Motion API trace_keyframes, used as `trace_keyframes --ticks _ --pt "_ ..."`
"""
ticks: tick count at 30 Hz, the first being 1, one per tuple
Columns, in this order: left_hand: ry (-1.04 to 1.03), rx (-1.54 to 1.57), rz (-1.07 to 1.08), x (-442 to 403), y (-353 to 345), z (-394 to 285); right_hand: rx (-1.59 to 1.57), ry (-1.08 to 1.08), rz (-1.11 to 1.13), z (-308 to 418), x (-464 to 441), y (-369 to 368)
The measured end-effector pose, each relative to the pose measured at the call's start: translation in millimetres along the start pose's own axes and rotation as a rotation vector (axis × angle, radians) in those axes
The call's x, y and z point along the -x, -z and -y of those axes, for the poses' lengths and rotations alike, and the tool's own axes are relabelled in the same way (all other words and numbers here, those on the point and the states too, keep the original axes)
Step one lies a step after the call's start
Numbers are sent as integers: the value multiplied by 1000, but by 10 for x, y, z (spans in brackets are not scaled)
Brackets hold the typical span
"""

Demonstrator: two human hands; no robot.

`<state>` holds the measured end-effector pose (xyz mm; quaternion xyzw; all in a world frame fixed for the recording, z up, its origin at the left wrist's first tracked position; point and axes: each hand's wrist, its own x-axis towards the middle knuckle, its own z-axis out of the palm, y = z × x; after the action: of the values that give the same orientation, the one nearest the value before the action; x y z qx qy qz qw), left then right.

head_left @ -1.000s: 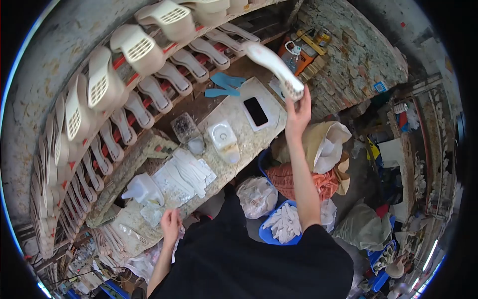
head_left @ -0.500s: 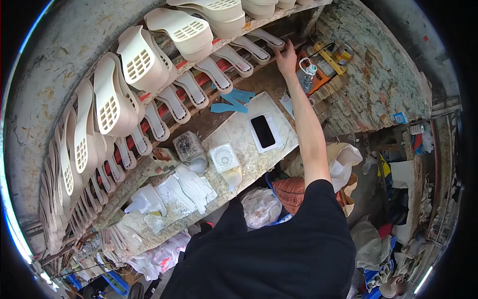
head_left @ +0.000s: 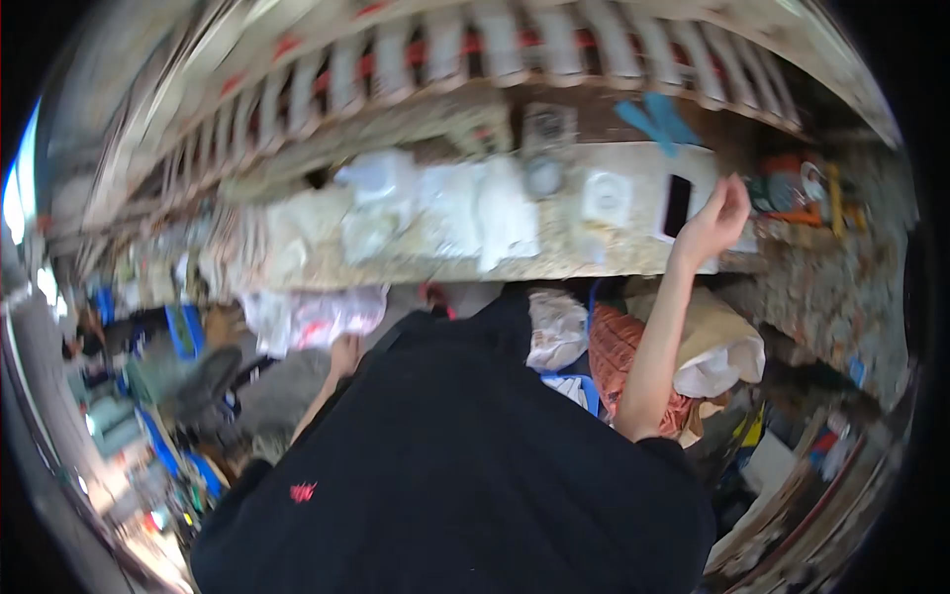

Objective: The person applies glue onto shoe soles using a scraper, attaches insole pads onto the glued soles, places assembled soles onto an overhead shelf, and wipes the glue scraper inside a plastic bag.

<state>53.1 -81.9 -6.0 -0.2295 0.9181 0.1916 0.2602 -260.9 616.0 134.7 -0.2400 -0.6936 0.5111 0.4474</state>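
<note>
My right hand [head_left: 720, 216] is raised over the right end of the stone workbench [head_left: 564, 259], just right of a phone [head_left: 677, 206]. Its fingers look curled, but blur hides whether they hold anything. Low at the left, my left hand [head_left: 345, 354] hangs below the bench edge beside a pink and white plastic bag [head_left: 322, 319]; its fingers are too blurred to read. On the bench lie white strips [head_left: 507, 213], a white plastic container [head_left: 381, 178] and a white square dish [head_left: 607, 196].
Racks of pale shoe soles [head_left: 503, 45] run above the bench. Blue strips [head_left: 661, 121] lie behind the phone. An orange box [head_left: 792, 186] stands at the right. Below are an orange sack [head_left: 614, 354], a beige sack [head_left: 727, 342] and a clear bag [head_left: 557, 332].
The view has swung left and blurred. My right hand has come back from the rack, where the sole it carried now is cannot be made out. My left hand has come back into view.
</note>
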Motion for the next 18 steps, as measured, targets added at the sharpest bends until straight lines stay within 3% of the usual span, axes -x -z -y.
trace_keyframes --ticks 3,5,6,8,10,12,18 --pt "-108 212 -219 -272 115 -220 -93 -320 327 114 1784 -119" --pt "-91 290 -214 -373 121 -111 -123 -341 592 134 2808 -248" --pt "-71 367 -201 -480 228 -276 -109 -449 730 197 3180 -334" --pt "-231 439 -196 -783 191 -228 -40 -469 869 420 3791 -607" --pt "-249 528 -69 -982 315 -400 -35 -376 935 307 4253 -939" --pt "-441 554 -129 -1242 345 -485 58 -298 975 370 4499 -1303" --pt "-515 639 -139 -1497 562 -767 281 -111 984 159 4770 -2148"
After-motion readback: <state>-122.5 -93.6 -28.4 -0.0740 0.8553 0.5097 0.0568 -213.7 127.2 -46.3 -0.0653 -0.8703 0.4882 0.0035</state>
